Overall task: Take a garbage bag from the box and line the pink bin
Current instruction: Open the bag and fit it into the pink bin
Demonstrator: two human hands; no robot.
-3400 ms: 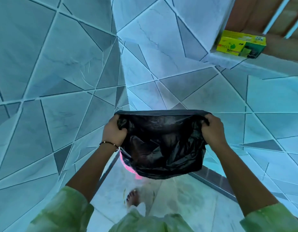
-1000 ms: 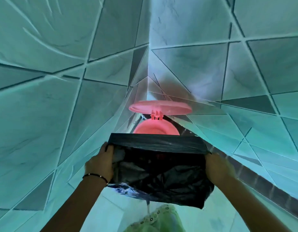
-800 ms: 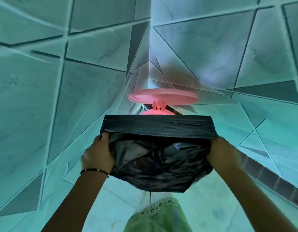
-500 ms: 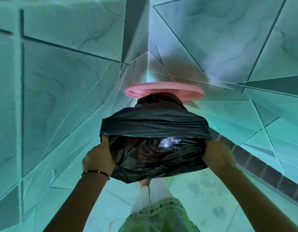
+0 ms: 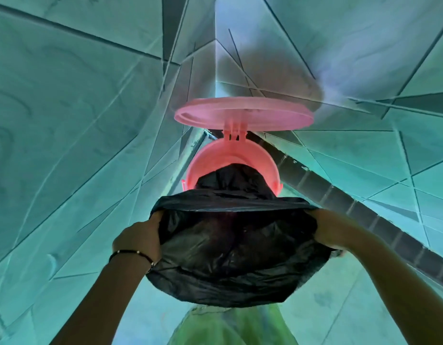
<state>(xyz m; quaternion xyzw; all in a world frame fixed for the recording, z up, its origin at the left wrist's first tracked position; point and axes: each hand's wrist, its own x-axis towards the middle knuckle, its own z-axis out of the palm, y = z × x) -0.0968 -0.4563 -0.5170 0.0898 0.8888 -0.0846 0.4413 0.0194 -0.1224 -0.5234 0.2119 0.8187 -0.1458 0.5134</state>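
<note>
- In the tiled corner (image 5: 215,58) where two walls meet, the pink bin (image 5: 231,155) stands with its hinged lid (image 5: 242,113) swung up and open.
- We hold the black garbage bag (image 5: 230,250) just ahead of us, its mouth stretched wide between both hands.
- Left hand (image 5: 138,239) grasps the left edge of the bag's hem, fingers curled into the plastic; right hand (image 5: 332,230) grips the right edge likewise.
- Bin lies straight ahead of the hands and between them; neither hand is clearly nearer.
- The bag's far part already pokes into the bin's mouth, touching or just over the near rim. We cannot tell which, since the film hides the rim there.
- Stretched hem runs left to right, across the bin opening.
- Judgement: next, lower the bag in and fold the hem over the rim.
- Floor of pale tiles (image 5: 352,307); a dark skirting strip (image 5: 364,215) runs along the right wall.
</note>
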